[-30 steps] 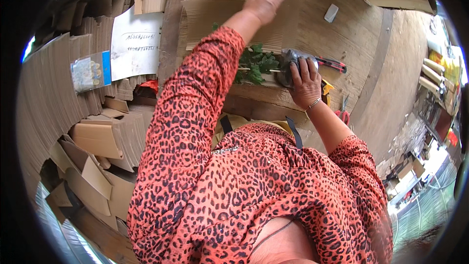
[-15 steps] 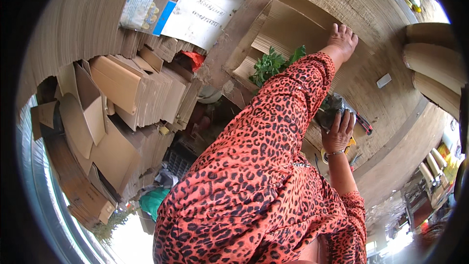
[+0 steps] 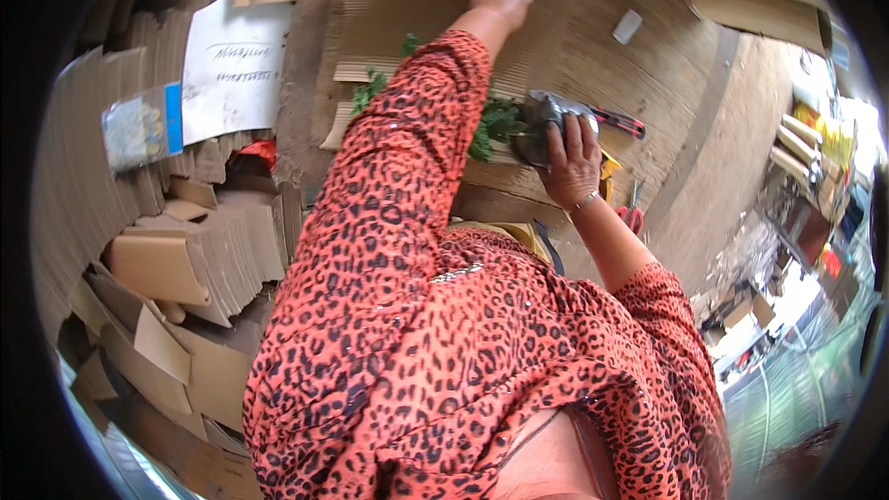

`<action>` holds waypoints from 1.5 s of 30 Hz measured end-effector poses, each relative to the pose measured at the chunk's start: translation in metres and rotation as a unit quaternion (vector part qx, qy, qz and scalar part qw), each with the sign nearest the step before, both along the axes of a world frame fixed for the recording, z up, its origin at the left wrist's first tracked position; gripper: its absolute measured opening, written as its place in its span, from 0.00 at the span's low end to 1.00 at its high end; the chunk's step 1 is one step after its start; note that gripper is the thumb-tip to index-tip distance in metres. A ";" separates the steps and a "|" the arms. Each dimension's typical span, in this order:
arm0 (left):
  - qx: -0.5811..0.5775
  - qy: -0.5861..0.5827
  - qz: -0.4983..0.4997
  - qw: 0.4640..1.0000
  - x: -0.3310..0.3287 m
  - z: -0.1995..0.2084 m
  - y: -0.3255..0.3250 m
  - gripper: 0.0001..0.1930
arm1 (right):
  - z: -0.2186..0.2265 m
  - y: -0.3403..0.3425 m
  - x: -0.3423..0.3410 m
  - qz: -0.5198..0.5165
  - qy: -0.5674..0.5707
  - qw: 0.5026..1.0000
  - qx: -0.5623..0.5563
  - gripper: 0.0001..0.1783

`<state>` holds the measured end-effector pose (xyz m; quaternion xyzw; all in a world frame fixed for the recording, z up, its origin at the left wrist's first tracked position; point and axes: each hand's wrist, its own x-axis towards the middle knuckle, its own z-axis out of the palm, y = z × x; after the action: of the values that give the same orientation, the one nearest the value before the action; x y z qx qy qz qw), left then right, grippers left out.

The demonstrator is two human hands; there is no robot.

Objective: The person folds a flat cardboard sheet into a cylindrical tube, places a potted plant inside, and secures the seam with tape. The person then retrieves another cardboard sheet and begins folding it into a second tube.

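Observation:
A leafy green plant [image 3: 497, 122] lies across a brown corrugated cardboard sheet [image 3: 407, 14], partly hidden under my left arm. Dark plastic [image 3: 553, 107] wraps the plant's base, and my right hand [image 3: 572, 162] is closed over this plastic-wrapped bundle from the near side. Farther off, my left hand [image 3: 501, 2] is at a fold of the cardboard with its fingers curled in. Its fingertips are hidden, so what it holds, if anything, cannot be made out.
Beside the bundle lie a red-and-black utility knife [image 3: 619, 121], a yellow tool [image 3: 607, 169] and red-handled scissors [image 3: 631, 215]. A small white piece [image 3: 627, 27] rests on the wooden bench [image 3: 681, 83]. Stacked cardboard [image 3: 208, 245] fills the left side; cardboard rolls [image 3: 759, 17] stand far right.
The whole view has turned, shifting the bench leftward in the picture. My left hand's fingers are more curled than before. My right hand stays on the bundle, and the red-handled scissors show more clearly.

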<state>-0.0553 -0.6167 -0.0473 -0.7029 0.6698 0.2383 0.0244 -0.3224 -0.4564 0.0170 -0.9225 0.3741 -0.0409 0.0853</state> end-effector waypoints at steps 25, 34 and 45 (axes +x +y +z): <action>-0.116 -0.054 0.001 0.992 -0.017 -0.011 0.004 0.10 | -0.029 0.023 -0.016 0.004 -0.056 0.992 -0.109 0.29; -0.181 -0.057 -0.052 0.981 -0.028 -0.015 0.010 0.11 | -0.027 0.025 -0.017 0.007 -0.035 0.995 -0.094 0.27; -0.134 -0.049 -0.038 0.989 -0.026 -0.013 0.014 0.10 | -0.019 0.015 -0.011 0.009 -0.039 0.996 -0.081 0.31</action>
<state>-0.0809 -0.6030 -0.0605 -0.6845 0.7201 0.1106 -0.0278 -0.3330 -0.4416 -0.0018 -0.9276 0.3573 -0.1061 0.0250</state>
